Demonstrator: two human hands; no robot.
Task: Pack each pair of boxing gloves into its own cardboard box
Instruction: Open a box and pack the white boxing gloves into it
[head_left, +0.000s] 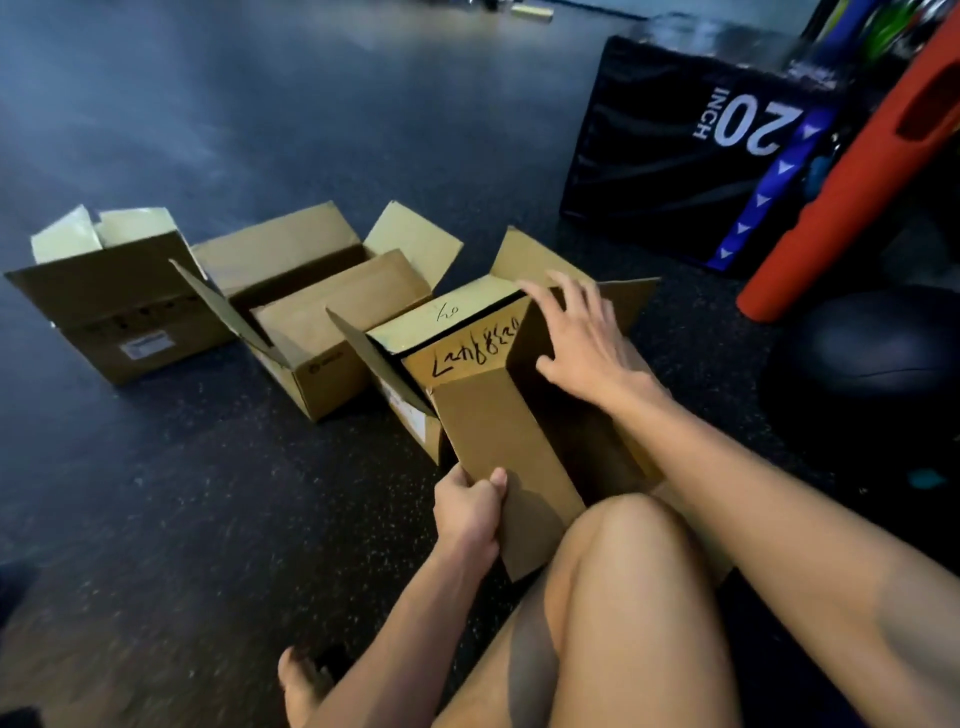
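— Where do my hands sit?
— My left hand (470, 506) grips the near flap (509, 441) of the closest cardboard box (410, 415), thumb on top and fingers curled round the edge. My right hand (587, 338) reaches over the opening, fingers spread.
— And the boxes?
— All three stand on the dark floor (182, 493): this one by my knee (623, 545), the middle box (322, 379) just beside it, the third box (119, 312) farther left. Beyond, right, a black plyo box (675, 156) reads "20 INCH".

black 20 INCH box (670, 156) | orange pad (841, 208) leaning beside | dark ball (872, 358), possibly weighted | speckled floor (208, 493)
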